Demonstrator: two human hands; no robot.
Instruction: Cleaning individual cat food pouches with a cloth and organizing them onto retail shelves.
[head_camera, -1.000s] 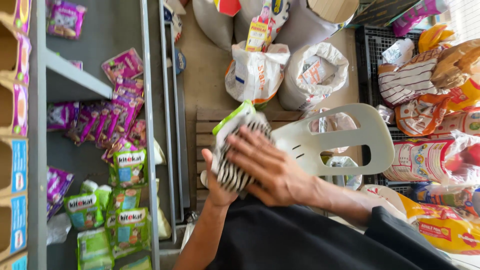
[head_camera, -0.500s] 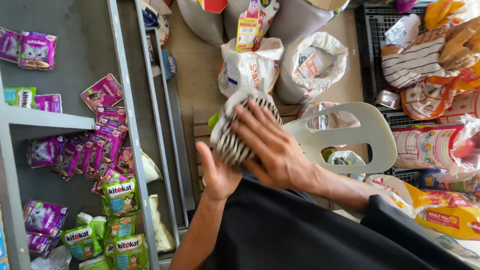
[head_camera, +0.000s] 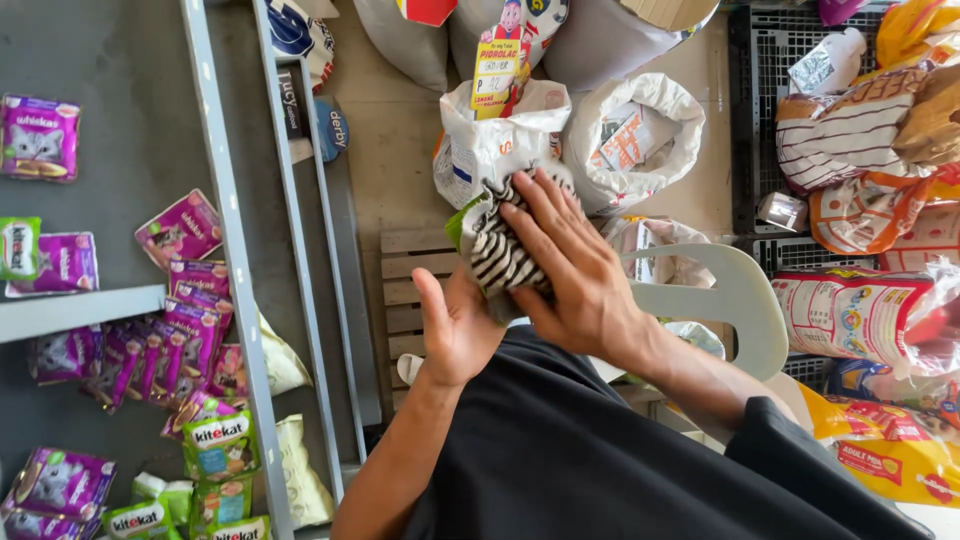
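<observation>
Striped cloth (head_camera: 503, 257) pressed between both palms, left hand (head_camera: 455, 325) cupped beneath, right hand (head_camera: 570, 270) flat on top with fingers spread wide, white sacks (head_camera: 500, 140) just beyond, grey shelf (head_camera: 240, 300) at left

My left hand (head_camera: 455, 335) sits palm up, fingers pointing toward twelve o'clock, thumb out at eleven. My right hand (head_camera: 570, 275) lies flat above it, fingers spread toward ten o'clock, pressing down. Both forearms run back toward six and four o'clock.
</observation>
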